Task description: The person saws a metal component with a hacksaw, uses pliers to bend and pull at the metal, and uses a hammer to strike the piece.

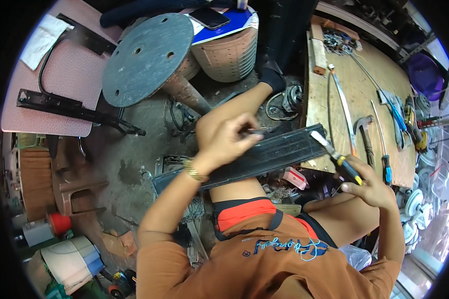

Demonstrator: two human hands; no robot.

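Note:
A long black ribbed panel [264, 157] lies slanting across my lap, its right end by the wooden bench top. Above its middle, my left hand [230, 140], with a gold-coloured bracelet on the wrist, has its fingers curled together. Something small and dark shows at its fingertips, too blurred to name. My right hand [366, 185] grips a flat-bladed tool [341, 162] by its black and yellow handle. Its pale blade points up and left, over the panel's right end.
On the wooden bench top [329, 99] lie a hammer [365, 137], a blue-handled screwdriver [385, 162] and a pile of small metal parts [340, 42]. A round metal-topped stand [149, 55] is ahead left, beside a basket [227, 55] bearing a phone [209, 18]. A pink table [65, 99] stands left.

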